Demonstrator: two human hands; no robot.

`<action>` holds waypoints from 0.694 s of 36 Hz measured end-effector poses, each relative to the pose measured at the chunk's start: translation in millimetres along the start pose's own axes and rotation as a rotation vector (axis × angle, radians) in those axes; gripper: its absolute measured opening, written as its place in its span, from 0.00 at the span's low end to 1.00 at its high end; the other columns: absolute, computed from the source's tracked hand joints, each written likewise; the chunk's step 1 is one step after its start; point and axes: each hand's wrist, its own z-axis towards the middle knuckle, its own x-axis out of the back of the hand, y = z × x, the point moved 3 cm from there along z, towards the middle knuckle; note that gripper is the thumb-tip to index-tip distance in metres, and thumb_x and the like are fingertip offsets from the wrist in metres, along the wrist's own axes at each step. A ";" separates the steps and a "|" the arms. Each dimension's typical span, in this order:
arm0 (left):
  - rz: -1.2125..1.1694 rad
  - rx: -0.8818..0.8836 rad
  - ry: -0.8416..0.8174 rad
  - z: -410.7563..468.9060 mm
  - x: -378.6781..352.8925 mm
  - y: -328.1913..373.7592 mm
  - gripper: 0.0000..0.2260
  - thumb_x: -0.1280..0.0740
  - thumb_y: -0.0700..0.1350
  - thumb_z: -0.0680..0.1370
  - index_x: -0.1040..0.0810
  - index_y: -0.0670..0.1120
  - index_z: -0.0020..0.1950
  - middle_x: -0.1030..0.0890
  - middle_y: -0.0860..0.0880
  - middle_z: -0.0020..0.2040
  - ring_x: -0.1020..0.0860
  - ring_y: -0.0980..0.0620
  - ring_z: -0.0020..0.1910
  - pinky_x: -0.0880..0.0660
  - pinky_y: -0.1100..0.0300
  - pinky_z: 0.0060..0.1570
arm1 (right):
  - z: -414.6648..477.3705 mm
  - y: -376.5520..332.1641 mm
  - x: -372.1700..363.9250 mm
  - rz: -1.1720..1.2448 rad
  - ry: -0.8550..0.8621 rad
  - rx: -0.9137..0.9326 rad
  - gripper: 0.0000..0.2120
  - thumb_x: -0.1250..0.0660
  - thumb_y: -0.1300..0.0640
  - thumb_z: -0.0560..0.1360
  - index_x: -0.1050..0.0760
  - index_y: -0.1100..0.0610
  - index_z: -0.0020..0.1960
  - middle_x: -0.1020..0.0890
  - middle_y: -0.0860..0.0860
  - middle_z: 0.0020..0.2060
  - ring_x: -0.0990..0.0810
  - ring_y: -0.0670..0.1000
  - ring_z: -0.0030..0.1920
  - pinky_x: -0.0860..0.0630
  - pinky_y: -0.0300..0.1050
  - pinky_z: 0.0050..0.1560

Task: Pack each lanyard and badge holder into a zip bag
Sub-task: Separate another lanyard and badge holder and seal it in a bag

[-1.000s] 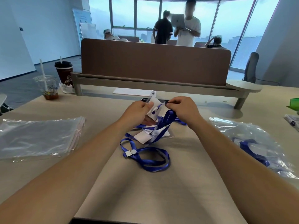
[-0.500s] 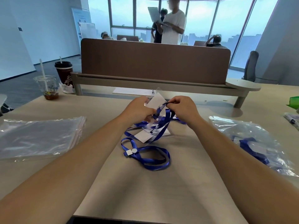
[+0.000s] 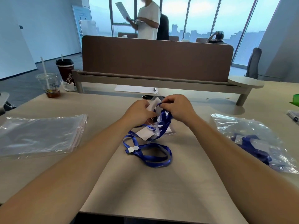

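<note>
Since a second ago the left hand (image 3: 139, 112) has tilted the clear plastic badge holder with white card (image 3: 153, 105), gripping it just above the beige table (image 3: 145, 191). The right hand (image 3: 176, 107) pinches the blue ribbon lanyard (image 3: 153, 164) at the holder's top. The lanyard's loose loops lie on the table, so bagging seems not yet begun.

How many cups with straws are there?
2. A clear plastic cup stands at the far left of the table; a dark red cup stands just behind it, to its right.
</note>
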 end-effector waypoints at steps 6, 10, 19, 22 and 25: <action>-0.074 0.001 0.063 2.0 9.4 -7.8 0.02 0.33 0.42 0.78 0.24 0.49 0.48 0.18 0.48 0.43 0.18 0.53 0.35 0.18 0.55 0.42 | 2.8 6.6 3.7 -0.030 0.047 -0.022 0.09 0.33 0.64 0.77 0.23 0.54 0.55 0.21 0.50 0.49 0.22 0.51 0.47 0.25 0.41 0.43; -0.173 0.035 0.108 3.7 21.0 -12.9 0.04 0.34 0.42 0.78 0.23 0.50 0.46 0.16 0.46 0.43 0.16 0.49 0.36 0.17 0.49 0.43 | 5.1 20.5 12.0 -0.052 0.109 -0.061 0.08 0.33 0.64 0.77 0.25 0.52 0.52 0.20 0.50 0.48 0.21 0.50 0.44 0.27 0.40 0.41; -0.153 0.065 0.127 6.4 32.5 -16.3 0.07 0.35 0.40 0.79 0.24 0.46 0.56 0.19 0.46 0.43 0.18 0.51 0.37 0.19 0.60 0.36 | 5.3 41.5 32.9 0.126 0.176 -0.219 0.04 0.33 0.58 0.77 0.20 0.55 0.46 0.17 0.52 0.40 0.20 0.51 0.40 0.25 0.42 0.36; -0.179 0.093 0.141 7.4 30.1 -20.6 0.11 0.35 0.41 0.79 0.25 0.46 0.62 0.19 0.44 0.49 0.17 0.49 0.41 0.17 0.56 0.42 | 6.2 36.4 38.5 0.208 0.177 -0.225 0.06 0.34 0.58 0.78 0.19 0.55 0.44 0.15 0.52 0.39 0.19 0.52 0.41 0.22 0.46 0.42; -0.178 0.095 0.176 8.2 29.7 -22.3 0.11 0.35 0.42 0.80 0.24 0.47 0.62 0.19 0.45 0.51 0.17 0.50 0.40 0.19 0.59 0.38 | 5.4 26.7 42.1 0.228 0.163 -0.203 0.09 0.37 0.57 0.80 0.19 0.59 0.48 0.16 0.53 0.38 0.19 0.53 0.39 0.22 0.44 0.41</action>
